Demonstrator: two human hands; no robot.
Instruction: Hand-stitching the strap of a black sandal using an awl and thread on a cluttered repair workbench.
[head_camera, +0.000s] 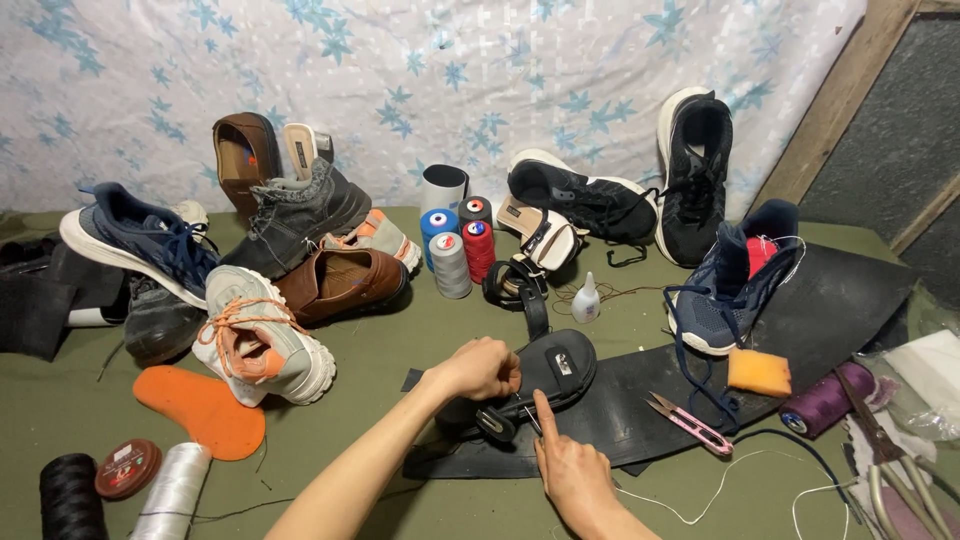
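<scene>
My left hand (478, 368) is closed over the near edge of a black sandal (545, 375), gripping it and covering its heel end, so I cannot see how the straps meet there. My right hand (570, 465) comes up from six o'clock with the forefinger stretched toward a small tool (497, 421) lying against the sandal; whether the other fingers pinch anything I cannot tell, since they fold under the palm. The sandal sits just below centre, resting on a black rubber sheet (830, 300) that runs off toward three o'clock.

At three o'clock a blue sneaker (725, 290) stands on that sheet, with an orange sponge (758, 372) and pink snips (692, 422) near it. A pair of scissors at four o'clock is cut off by the frame (only the handles and part of the blades show). Thread cones (455, 245) stand at twelve, a heap of shoes at ten, an orange insole (200, 405) at eight.

Everything lies on an olive-green cloth (380, 340). Behind it hangs a pale sheet with blue star-shaped flowers (400, 80).
</scene>
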